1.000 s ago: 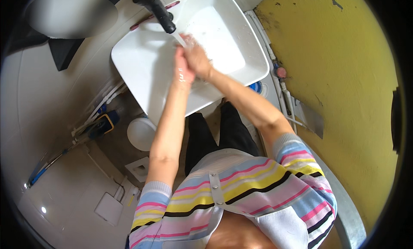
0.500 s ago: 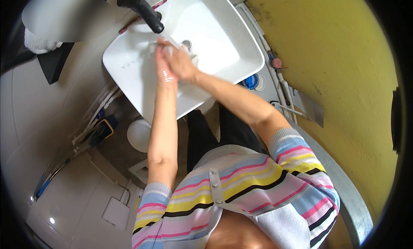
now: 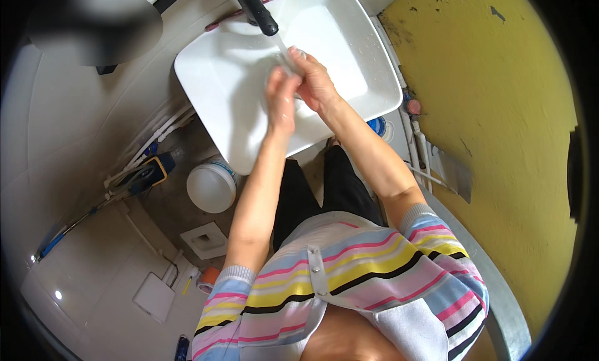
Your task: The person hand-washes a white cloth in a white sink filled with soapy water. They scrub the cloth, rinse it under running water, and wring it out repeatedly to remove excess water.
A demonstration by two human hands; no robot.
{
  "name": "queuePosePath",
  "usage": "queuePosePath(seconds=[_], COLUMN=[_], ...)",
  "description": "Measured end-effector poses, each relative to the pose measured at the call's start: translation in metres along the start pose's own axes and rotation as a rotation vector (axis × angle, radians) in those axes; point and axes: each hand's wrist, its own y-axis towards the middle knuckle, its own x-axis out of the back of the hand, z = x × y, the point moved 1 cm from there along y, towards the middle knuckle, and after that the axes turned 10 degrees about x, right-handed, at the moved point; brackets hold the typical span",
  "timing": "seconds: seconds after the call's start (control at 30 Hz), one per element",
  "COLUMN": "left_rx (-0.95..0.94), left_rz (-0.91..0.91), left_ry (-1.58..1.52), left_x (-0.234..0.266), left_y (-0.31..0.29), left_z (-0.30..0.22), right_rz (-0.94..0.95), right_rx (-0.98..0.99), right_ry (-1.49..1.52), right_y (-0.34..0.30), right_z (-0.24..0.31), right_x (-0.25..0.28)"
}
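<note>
Water stream [image 3: 282, 47] — falling from black tap [image 3: 262, 18] at rear edge of white basin [image 3: 218, 111], landing at the hands. Likely soft and yielding, nothing to grip; best met with cupped palm just below tap. Wet skin probably slippery. Left hand [image 3: 282, 105]: blurred, finger closure uncertain. Right hand [image 3: 318, 86]: loosely spread, nothing visibly held. Both over basin's middle, close beside each other, contact unclear. Versus half a second earlier: no longer overlapped — now more side by side.
</note>
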Motion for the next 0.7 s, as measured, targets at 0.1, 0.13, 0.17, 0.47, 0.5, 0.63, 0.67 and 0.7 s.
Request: queuePosePath(seconds=[0.1,0.13,0.17,0.47,0.5,0.63,0.67,0.7], left_rx=[0.196,0.255,0.32,0.196,0.145,0.202,0.257,0.313], left_rz=[-0.048,-0.08,-0.121,0.482,0.794,-0.141,-0.153,-0.165], left_ry=[-0.293,-0.353,-0.421,-1.03,-1.249,-0.713,-0.739,-0.764], left_x=[-0.013,-0.011,-0.009,0.014,0.008,-0.022,-0.017,-0.009], left_y=[-0.041,-0.038,-0.035,0.049,0.056,0.045,0.041,0.038], left_z=[0.003,0.006,0.013,0.047,0.054,0.025,0.025,0.023], right_rz=[-0.141,-0.126,-0.115,0.543,0.416,0.144,0.152,0.254], right_rx=[0.109,0.115,0.111,1.028,0.982,0.44,0.236,0.4], right_ry=[-0.011,0.071,0.145,-1.311,-1.349,-1.126,-0.96,-0.93], right_y=[0.034,0.034,0.027,-0.064,-0.045,0.024,0.027,0.012], right_z=[-0.012,-0.009,-0.003,-0.015,-0.014,-0.01,-0.012,-0.02], right_x=[0.021,0.014,0.004,-0.006,-0.011,-0.011,-0.009,-0.002])
